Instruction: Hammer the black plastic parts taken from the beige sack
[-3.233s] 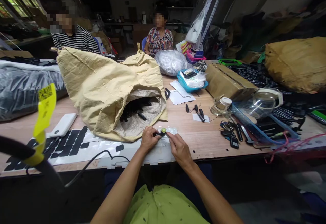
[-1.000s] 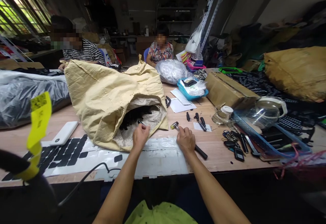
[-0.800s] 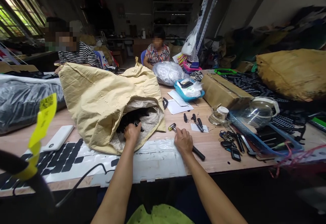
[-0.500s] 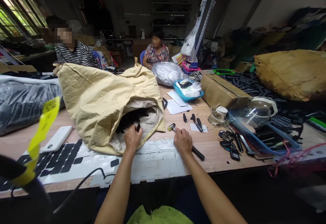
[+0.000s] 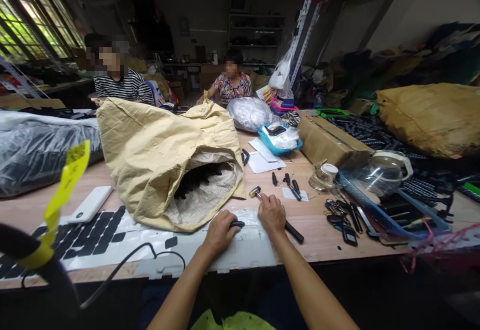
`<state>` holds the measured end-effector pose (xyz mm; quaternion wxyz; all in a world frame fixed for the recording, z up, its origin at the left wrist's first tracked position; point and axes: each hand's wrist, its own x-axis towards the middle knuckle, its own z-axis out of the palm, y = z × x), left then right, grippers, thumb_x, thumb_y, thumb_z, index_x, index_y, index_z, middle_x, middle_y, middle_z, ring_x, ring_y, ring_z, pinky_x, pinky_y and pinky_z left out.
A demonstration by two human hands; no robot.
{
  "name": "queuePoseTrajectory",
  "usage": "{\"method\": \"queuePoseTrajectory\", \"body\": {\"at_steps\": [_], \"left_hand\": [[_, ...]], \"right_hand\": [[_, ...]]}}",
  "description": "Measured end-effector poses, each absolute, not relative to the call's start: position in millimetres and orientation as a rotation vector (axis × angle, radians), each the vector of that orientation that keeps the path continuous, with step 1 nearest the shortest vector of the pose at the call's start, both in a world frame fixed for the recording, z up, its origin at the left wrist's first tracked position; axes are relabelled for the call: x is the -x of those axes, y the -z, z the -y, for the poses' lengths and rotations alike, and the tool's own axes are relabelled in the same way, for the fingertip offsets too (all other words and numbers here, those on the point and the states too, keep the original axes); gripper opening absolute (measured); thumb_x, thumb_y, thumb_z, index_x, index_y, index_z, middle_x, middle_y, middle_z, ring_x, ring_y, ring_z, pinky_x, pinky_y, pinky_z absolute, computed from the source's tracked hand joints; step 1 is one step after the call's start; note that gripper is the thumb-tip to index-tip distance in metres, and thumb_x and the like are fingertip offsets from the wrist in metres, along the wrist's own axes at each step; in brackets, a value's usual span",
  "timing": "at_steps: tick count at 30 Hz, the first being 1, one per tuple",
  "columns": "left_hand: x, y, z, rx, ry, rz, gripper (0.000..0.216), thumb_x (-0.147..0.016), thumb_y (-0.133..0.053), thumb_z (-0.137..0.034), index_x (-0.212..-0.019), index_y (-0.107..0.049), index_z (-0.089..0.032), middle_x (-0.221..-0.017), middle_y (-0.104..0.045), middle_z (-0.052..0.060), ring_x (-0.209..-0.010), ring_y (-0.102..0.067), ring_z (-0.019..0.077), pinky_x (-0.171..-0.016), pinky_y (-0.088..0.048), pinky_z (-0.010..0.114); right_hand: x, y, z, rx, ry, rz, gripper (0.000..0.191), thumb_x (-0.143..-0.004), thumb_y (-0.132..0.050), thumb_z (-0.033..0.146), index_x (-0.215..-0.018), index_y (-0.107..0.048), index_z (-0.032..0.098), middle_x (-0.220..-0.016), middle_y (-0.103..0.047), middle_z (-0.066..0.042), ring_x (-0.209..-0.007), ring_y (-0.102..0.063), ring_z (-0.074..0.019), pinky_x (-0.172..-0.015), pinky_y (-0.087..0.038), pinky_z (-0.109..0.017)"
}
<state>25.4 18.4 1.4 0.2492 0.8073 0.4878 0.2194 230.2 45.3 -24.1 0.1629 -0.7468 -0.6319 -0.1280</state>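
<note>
My right hand [image 5: 272,213] is closed round a hammer [image 5: 293,231], whose small metal and yellow head [image 5: 255,192] points away from me. Between the fingers of my left hand [image 5: 221,230] is a small black piece [image 5: 237,224], too small to name; it is over the white plastic-covered board [image 5: 243,250] at the table's front edge. Just beyond that hand lies a cream cloth sack [image 5: 157,155] on its side, its mouth towards me. Inside the sack show several dark pieces [image 5: 198,177], their shape unclear.
Right of the hammer lie screwdrivers [image 5: 292,187], keys [image 5: 339,215] and a blue tray [image 5: 416,210] of tools. A cardboard box [image 5: 330,137] stands behind them. On the left is a white power bank [image 5: 91,204]. Two people sit across the table.
My left hand has come out of the sack's mouth with the black piece, moving right and towards me over the board. My right hand stays on the hammer.
</note>
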Motion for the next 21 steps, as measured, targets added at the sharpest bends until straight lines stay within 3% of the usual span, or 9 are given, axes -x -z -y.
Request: {"method": "queuePoseTrajectory", "body": {"at_steps": [11,21], "left_hand": [[-22,8,-23,-1.972,-0.788,-1.27,0.02,-0.069,-0.073,-0.015,-0.087,-0.068,-0.021,-0.09,-0.061,0.003,-0.089,-0.058,0.0208,-0.082,-0.048,0.033],[-24,15,-26,-1.928,-0.822,-1.301,0.015,-0.072,-0.069,-0.014,-0.085,-0.071,-0.022,-0.085,-0.061,0.002,-0.086,-0.058,0.0204,-0.08,-0.047,0.033]], "right_hand": [[-231,24,-45,2.12,0.388,1.802,0.029,-0.09,-0.051,0.018,-0.114,-0.066,0.023,-0.089,-0.058,-0.006,-0.085,-0.051,-0.0198,-0.067,-0.031,-0.029],[-233,28,-46,2.116,0.401,1.791,0.029,-0.089,-0.052,0.018,-0.114,-0.067,0.023,-0.089,-0.056,-0.006,-0.086,-0.049,-0.0199,-0.069,-0.03,-0.029]]}}
